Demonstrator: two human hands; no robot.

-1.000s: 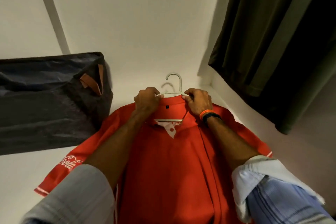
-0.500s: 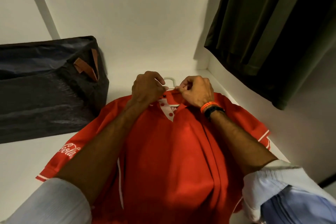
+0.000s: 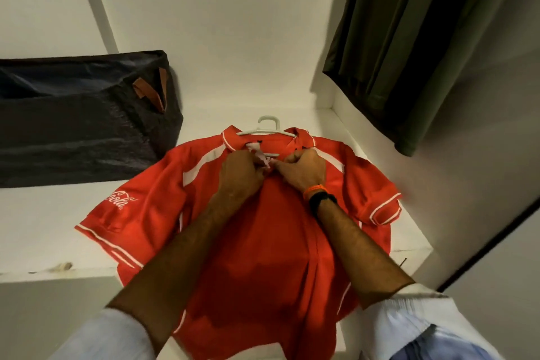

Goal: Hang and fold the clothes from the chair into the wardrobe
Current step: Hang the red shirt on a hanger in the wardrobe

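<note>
Pinching the placket of the red shirt (image 3: 263,242), your left hand (image 3: 241,174) and right hand (image 3: 304,171) meet below the hanger (image 3: 267,126) on the shelf (image 3: 41,231).

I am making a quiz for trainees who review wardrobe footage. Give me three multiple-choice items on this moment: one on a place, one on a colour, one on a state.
1. Where does the red short-sleeved polo shirt lie?
A. on the white wardrobe shelf
B. on a chair
C. on a rail

2. What colour is the plastic clothes hanger in the shirt's collar?
A. black
B. white
C. blue

3. What are the two hands doing?
A. resting flat on the shelf
B. lifting the dark fabric storage bag
C. pinching the shirt's white button placket

Answers:
1 A: the shirt is spread over the white wardrobe shelf, its hem hanging over the front edge.
2 B: the hook and arms showing above the collar are white.
3 C: the left hand and right hand meet at the white button placket just below the collar, while the dark fabric storage bag sits untouched to the left.
</note>
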